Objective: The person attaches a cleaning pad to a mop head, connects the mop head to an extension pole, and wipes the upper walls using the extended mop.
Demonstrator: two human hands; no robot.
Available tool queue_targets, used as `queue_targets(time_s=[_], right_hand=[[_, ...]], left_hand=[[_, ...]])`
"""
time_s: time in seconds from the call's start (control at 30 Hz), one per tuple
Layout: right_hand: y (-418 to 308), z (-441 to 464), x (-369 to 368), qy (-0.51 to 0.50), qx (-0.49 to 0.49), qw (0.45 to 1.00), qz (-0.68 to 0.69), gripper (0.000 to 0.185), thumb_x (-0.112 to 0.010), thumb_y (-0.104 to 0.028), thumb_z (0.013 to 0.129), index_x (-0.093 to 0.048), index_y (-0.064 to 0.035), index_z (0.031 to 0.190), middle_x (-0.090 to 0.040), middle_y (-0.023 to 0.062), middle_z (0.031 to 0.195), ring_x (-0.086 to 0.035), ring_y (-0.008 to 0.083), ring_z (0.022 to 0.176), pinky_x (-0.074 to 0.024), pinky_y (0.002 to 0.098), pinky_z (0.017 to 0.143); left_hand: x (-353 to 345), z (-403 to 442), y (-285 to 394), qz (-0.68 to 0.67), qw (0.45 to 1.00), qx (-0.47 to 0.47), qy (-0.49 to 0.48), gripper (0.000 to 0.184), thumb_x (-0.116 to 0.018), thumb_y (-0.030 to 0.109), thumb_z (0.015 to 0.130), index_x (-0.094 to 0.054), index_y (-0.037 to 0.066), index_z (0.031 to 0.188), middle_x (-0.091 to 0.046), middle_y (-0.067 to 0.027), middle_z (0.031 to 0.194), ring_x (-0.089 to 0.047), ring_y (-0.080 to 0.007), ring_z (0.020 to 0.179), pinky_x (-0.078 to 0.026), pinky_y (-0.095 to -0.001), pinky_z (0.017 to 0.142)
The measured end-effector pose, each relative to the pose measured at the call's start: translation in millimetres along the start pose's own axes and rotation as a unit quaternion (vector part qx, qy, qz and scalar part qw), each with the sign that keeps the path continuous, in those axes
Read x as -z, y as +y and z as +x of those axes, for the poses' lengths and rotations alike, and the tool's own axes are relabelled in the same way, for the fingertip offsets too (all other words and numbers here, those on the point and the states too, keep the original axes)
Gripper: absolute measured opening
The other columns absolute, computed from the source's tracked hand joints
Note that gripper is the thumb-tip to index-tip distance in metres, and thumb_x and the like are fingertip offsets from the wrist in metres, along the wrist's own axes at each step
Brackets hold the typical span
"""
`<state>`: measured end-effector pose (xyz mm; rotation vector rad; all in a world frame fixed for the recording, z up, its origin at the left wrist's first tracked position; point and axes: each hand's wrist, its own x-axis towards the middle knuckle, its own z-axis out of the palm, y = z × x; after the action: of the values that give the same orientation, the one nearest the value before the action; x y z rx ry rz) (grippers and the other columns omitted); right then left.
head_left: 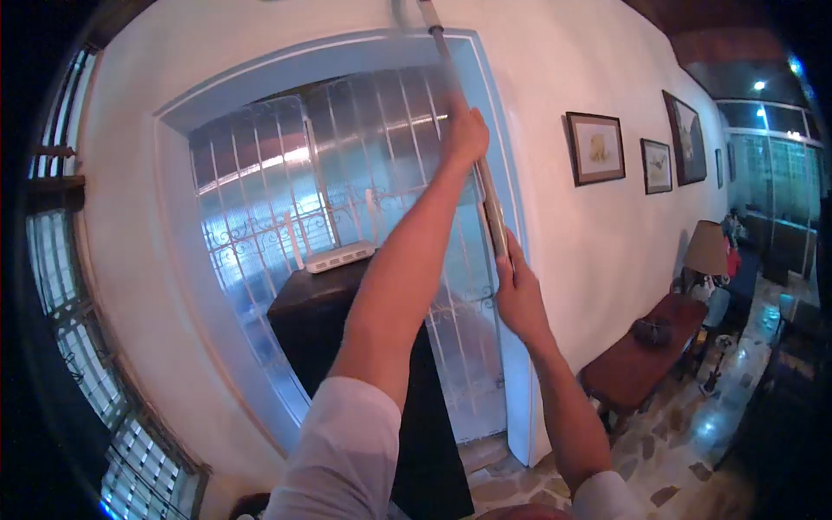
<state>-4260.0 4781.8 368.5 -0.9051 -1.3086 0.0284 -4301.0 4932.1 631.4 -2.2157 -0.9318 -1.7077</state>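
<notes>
Head view: a long pole held aslant before a blue door frame — gripped high by the closed left hand, clasped lower by the curled right hand, a white router on a dark cabinet.

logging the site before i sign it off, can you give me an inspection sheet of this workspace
surface: pale wall around a blue frame
job's things: one long pole, slanting up to the top edge of the view; what its upper end touches cannot be told
clutter: white router on a dark stand; dark object on a reddish-brown bench
hands: left hand closed on the pole, above; right hand closed on it, lower down
cables: nothing seen
surroundings: framed pictures on the right-hand wall; lamp beyond the bench
</notes>
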Motion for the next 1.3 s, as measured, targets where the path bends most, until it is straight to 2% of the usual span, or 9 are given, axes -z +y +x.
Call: queue_targets(time_s=[0.1, 0.23, 0.4, 0.5, 0.7, 0.97, 1.13, 1.23, 1.3], right_hand=[[19.3, 33.8, 17.5, -0.038, -0.031, 0.992, 0.115, 0.056, -0.045, -0.038, 0.111, -0.041, -0.0053, 0.157, -0.061, 0.0066, 0.084, -0.055, 0.0176, 0.067, -0.0496, 0.0363, 0.066], [35.8, 7.1, 82.8, -0.099, -0.104, 0.980, 0.141, 0.055, -0.048, -0.040, 0.110, -0.046, -0.0049, 0.153, -0.060, 0.0026, 0.088, -0.049, 0.0074, 0.067, -0.0434, 0.0269, 0.062], [102.5, -64.9, 129.9, -0.057, -0.027, 0.991, 0.121, 0.052, -0.045, -0.037, 0.111, -0.046, -0.0062, 0.153, -0.062, 0.0051, 0.085, -0.054, 0.0147, 0.069, -0.0502, 0.0344, 0.069], [81.2, -80.7, 171.3, -0.047, -0.155, 0.987, 0.006, 0.049, -0.041, -0.032, 0.112, -0.046, -0.0062, 0.153, -0.063, 0.0122, 0.088, -0.057, 0.0175, 0.076, -0.0516, 0.0367, 0.075], [91.7, -55.0, 169.1, 0.002, -0.143, 0.982, 0.126, 0.048, -0.043, -0.032, 0.112, -0.046, -0.0065, 0.153, -0.058, 0.0067, 0.083, -0.053, 0.0132, 0.076, -0.0470, 0.0312, 0.070], [84.3, -30.8, 213.2, -0.035, -0.118, 0.986, 0.115, 0.047, -0.043, -0.030, 0.112, -0.047, -0.0052, 0.152, -0.057, 0.0060, 0.080, -0.051, 0.0122, 0.074, -0.0463, 0.0310, 0.068], [78.2, -25.1, 221.0, -0.061, -0.125, 0.986, 0.087, 0.048, -0.044, -0.030, 0.112, -0.046, -0.0047, 0.152, -0.055, 0.0069, 0.077, -0.051, 0.0137, 0.068, -0.0470, 0.0329, 0.064], [89.2, -26.9, 216.5, -0.057, -0.087, 0.985, 0.140, 0.050, -0.044, -0.031, 0.111, -0.045, -0.0053, 0.154, -0.056, 0.0046, 0.078, -0.050, 0.0121, 0.065, -0.0456, 0.0318, 0.061], [86.5, -37.3, 226.4, -0.095, -0.150, 0.967, 0.184, 0.052, -0.045, -0.034, 0.111, -0.046, -0.0054, 0.155, -0.057, 0.0020, 0.079, -0.048, 0.0093, 0.064, -0.0436, 0.0293, 0.059]], left_hand=[[-12.7, 18.3, 11.9, -0.009, 0.998, -0.042, 0.038, 0.080, -0.044, 0.023, 0.104, 0.006, 0.008, 0.164, -0.067, -0.0382, 0.114, -0.067, -0.0538, 0.100, -0.052, -0.0566, 0.090], [-28.3, -35.3, 53.5, -0.009, 1.000, 0.011, 0.001, 0.082, -0.045, 0.020, 0.104, 0.010, 0.007, 0.163, -0.068, -0.0365, 0.105, -0.067, -0.0527, 0.094, -0.052, -0.0574, 0.086], [-94.2, -131.5, 76.8, -0.048, 0.998, 0.037, 0.029, 0.093, -0.052, 0.012, 0.098, 0.016, 0.005, 0.161, -0.069, -0.0307, 0.083, -0.069, -0.0489, 0.073, -0.055, -0.0562, 0.067], [-136.9, -141.7, 95.4, -0.013, 0.998, 0.032, 0.046, 0.096, -0.055, 0.011, 0.097, 0.017, 0.005, 0.161, -0.069, -0.0309, 0.081, -0.069, -0.0489, 0.074, -0.056, -0.0561, 0.068], [-154.4, -101.1, 132.4, -0.012, 0.994, 0.038, -0.105, 0.086, -0.049, 0.018, 0.102, 0.012, 0.004, 0.161, -0.070, -0.0333, 0.088, -0.070, -0.0506, 0.082, -0.055, -0.0570, 0.080], [-157.0, -91.7, 142.7, -0.013, 1.000, 0.006, -0.026, 0.083, -0.048, 0.023, 0.104, 0.009, 0.005, 0.162, -0.068, -0.0378, 0.085, -0.067, -0.0559, 0.084, -0.053, -0.0612, 0.078], [-136.8, -89.3, 146.2, -0.013, 0.999, 0.033, -0.031, 0.084, -0.048, 0.022, 0.104, 0.009, 0.005, 0.162, -0.068, -0.0363, 0.085, -0.067, -0.0561, 0.083, -0.053, -0.0608, 0.078], [-133.5, -92.2, 145.1, -0.001, 0.999, 0.032, -0.031, 0.085, -0.049, 0.020, 0.102, 0.010, 0.004, 0.162, -0.068, -0.0358, 0.084, -0.067, -0.0548, 0.082, -0.052, -0.0602, 0.076], [-133.9, -105.7, 148.0, 0.005, 1.000, 0.008, -0.025, 0.087, -0.050, 0.018, 0.101, 0.010, 0.004, 0.162, -0.068, -0.0340, 0.082, -0.067, -0.0528, 0.078, -0.052, -0.0596, 0.073]])
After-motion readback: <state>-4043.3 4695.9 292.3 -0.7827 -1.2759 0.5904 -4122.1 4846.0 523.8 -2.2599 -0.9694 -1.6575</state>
